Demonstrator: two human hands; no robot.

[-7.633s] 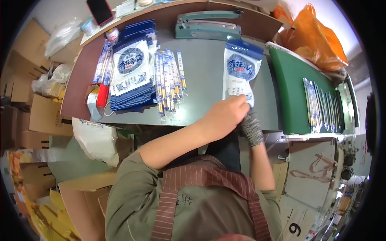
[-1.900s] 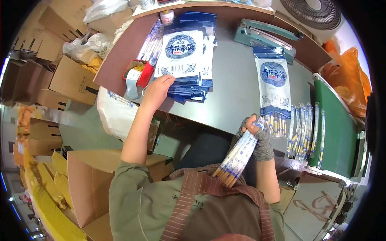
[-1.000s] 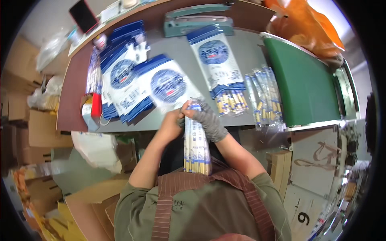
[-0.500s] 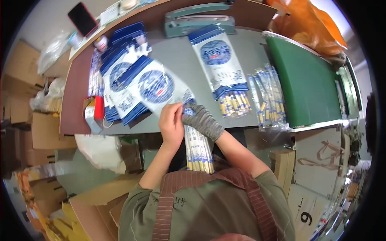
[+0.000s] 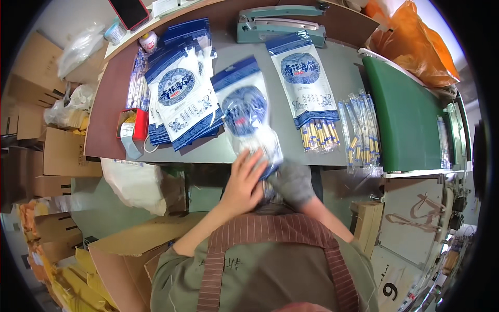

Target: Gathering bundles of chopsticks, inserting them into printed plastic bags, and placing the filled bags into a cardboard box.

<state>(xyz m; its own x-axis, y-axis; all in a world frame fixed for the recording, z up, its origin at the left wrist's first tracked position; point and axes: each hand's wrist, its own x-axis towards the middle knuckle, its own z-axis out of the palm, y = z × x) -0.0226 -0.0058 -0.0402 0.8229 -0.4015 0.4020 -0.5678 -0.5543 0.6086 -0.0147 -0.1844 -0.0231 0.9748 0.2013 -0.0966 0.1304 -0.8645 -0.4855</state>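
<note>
A blue-and-white printed plastic bag (image 5: pixel 242 110) lies on the table edge in front of me, its lower end tilted toward my body. My left hand (image 5: pixel 243 179) is closed on this lower end, fingers over the film. Beside it my right hand (image 5: pixel 294 184), in a grey glove, closes round a bundle of wrapped chopsticks (image 5: pixel 268 191) at the bag's lower end. Motion blurs the glove, and most of the bundle is hidden by my hands and the bag. To the right lies another printed bag (image 5: pixel 302 78) with chopsticks (image 5: pixel 319 134) sticking out at its bottom.
Stacked printed bags (image 5: pixel 179 96) lie left, near a red box (image 5: pixel 139 125). Loose wrapped chopsticks (image 5: pixel 362 132) lie right, beside a green board (image 5: pixel 403 114). A teal bag sealer (image 5: pixel 280 26) stands at the back. Open cardboard box (image 5: pixel 130 242) lower left.
The printed bag has come off the stack toward me, over the chopstick bundle's end. Both hands have moved down closer to my body. The whole view has shifted slightly.
</note>
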